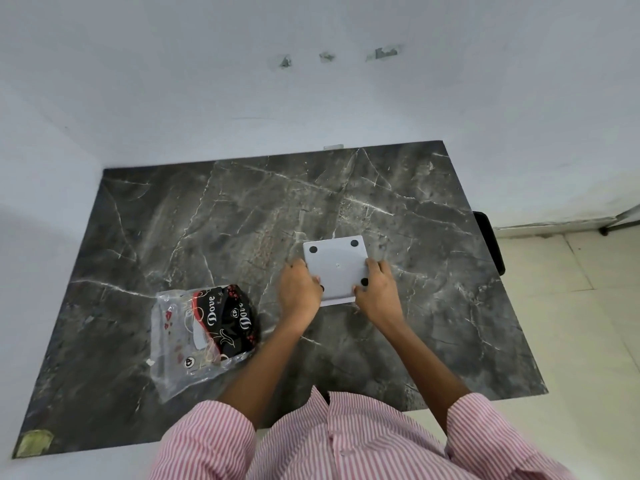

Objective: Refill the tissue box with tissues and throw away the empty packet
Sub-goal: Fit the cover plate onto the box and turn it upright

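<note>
The grey tissue box (336, 263) lies upside down on the dark marble table (242, 220), its flat base with black round feet facing up. My left hand (298, 288) grips its left near edge and my right hand (377, 287) grips its right near edge. The clear plastic tissue packet (204, 332), printed black and red with "Dove", lies crumpled on the table to the left of my left forearm, apart from both hands. It looks flat; I cannot tell whether any tissues are inside.
A white wall runs behind and to the left of the table. A black chair back (491, 242) stands at the table's right edge, above a pale tiled floor (571, 323). A yellowish sticker (34, 442) marks the near left corner.
</note>
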